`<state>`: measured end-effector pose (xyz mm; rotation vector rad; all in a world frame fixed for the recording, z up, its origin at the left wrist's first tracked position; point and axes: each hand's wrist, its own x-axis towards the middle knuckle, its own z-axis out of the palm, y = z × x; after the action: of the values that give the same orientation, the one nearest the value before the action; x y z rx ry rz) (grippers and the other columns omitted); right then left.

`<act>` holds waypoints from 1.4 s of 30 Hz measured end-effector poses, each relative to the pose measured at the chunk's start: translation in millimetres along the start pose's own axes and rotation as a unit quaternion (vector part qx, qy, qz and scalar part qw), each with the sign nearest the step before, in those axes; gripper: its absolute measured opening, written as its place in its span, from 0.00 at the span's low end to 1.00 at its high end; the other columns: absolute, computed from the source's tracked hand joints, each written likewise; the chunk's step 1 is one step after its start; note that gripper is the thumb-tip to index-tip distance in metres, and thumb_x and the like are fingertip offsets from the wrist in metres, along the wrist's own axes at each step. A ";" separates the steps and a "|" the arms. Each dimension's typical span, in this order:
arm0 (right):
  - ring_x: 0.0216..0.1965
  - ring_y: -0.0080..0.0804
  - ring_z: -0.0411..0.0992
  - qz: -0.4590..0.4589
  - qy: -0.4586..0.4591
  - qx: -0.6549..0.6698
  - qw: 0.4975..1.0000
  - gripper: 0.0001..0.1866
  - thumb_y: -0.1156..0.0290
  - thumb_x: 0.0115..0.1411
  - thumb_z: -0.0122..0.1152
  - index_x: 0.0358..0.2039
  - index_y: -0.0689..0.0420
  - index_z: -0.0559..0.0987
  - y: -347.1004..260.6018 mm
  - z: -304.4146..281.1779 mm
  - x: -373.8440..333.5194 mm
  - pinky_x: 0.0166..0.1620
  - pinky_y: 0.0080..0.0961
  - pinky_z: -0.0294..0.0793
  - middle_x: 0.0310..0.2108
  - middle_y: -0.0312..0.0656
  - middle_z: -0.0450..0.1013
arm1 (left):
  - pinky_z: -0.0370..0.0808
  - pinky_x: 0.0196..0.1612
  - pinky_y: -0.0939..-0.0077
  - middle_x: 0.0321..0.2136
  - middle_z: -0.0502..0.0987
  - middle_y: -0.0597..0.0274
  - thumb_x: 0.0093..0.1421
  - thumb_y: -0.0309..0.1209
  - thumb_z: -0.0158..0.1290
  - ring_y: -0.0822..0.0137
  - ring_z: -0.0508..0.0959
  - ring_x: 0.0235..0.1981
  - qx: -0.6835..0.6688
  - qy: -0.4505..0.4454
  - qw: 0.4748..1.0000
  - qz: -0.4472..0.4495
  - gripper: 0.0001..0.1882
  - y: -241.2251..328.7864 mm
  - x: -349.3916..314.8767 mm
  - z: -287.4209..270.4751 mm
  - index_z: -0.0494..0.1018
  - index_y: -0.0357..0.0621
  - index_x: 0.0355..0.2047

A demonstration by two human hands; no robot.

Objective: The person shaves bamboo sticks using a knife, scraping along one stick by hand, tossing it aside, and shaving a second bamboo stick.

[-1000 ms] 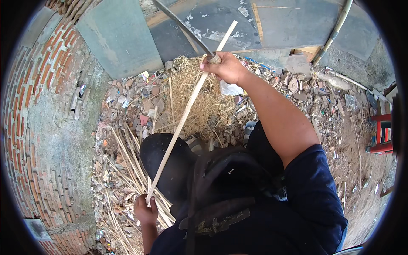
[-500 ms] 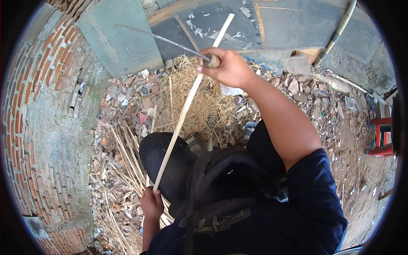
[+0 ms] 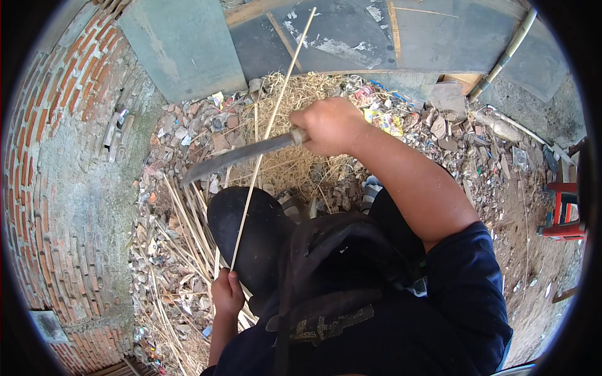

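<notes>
My left hand (image 3: 228, 293) is closed around the lower end of a long, pale strip (image 3: 262, 147) that looks like split bamboo or wood. The strip slants up and away across my left knee, its far end reaching toward the grey panels. My right hand (image 3: 331, 127) grips the handle of a machete (image 3: 241, 155), its fingers wrapped round it. The blade points left and crosses the strip about midway; I cannot tell whether the two touch. Beneath them lies a heap of curly pale shavings (image 3: 295, 106).
Several long strips (image 3: 189, 229) lie on rubble to my left, beside a brick wall (image 3: 37, 219). Grey panels (image 3: 439, 37) line the far side. A bamboo pole (image 3: 503, 56) leans there. At the right edge stands a red stool (image 3: 561, 210).
The machete has swung down toward me, its flat now showing. My right hand has come off the strip. The strip has turned, showing a narrower side, its far end shifted left.
</notes>
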<state>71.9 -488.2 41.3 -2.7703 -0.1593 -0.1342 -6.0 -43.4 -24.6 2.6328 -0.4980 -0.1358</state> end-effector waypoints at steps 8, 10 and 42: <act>0.41 0.42 0.80 0.120 -0.061 0.022 0.991 0.11 0.63 0.56 0.60 0.40 0.47 0.82 -0.6 2.3 11.9 0.46 0.43 0.79 0.35 0.42 0.80 | 0.68 0.23 0.47 0.16 0.71 0.43 0.70 0.39 0.43 0.36 0.74 0.21 0.067 0.013 0.998 -0.008 0.18 0.2 -0.1 2.3 0.67 0.40 0.27; 0.41 0.40 0.80 0.040 -0.122 -0.051 0.990 0.11 0.63 0.56 0.60 0.40 0.46 0.82 -23.5 0.0 7.1 0.46 0.42 0.79 0.36 0.41 0.80 | 0.66 0.24 0.48 0.16 0.70 0.42 0.71 0.39 0.41 0.35 0.73 0.22 0.073 0.017 0.997 -0.013 0.19 1.8 -2.9 0.3 0.66 0.39 0.27; 0.41 0.38 0.80 0.153 -0.059 0.028 0.986 0.11 0.64 0.62 0.56 0.41 0.48 0.82 13.4 14.6 13.7 0.46 0.40 0.80 0.38 0.41 0.80 | 0.66 0.26 0.44 0.18 0.72 0.40 0.70 0.37 0.44 0.34 0.74 0.23 0.122 0.033 0.991 -0.035 0.15 11.8 -2.3 4.8 0.67 0.39 0.29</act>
<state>88.3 -494.1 24.6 -2.7072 0.2288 0.1120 -12.8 -54.3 -23.5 2.8842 -0.4246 -0.0103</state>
